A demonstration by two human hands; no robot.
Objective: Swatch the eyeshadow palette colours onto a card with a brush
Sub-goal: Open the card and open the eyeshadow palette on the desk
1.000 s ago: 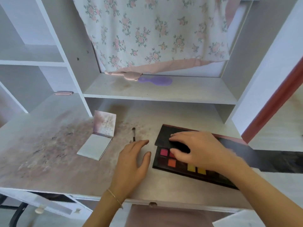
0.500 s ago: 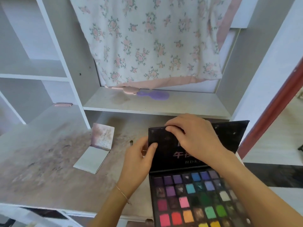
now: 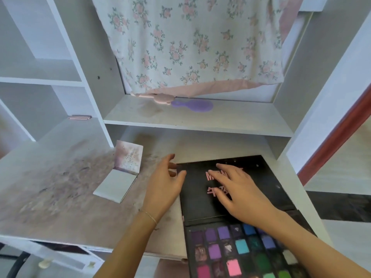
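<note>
The table looks like pale laminate, smudged and dusty. The eyeshadow palette has a matt black lid and powdery pans. The card is matt paper. Floral cloth hangs behind.

My right hand covers most of the lid's pink lettering; the palette runs off the near edge; I can't find the brush.

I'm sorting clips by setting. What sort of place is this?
Probably a bedroom or dressing corner at home: a white desk with built-in shelves, a floral cloth hanging behind, a purple hairbrush on the shelf, and an open eyeshadow palette under both hands.
</note>
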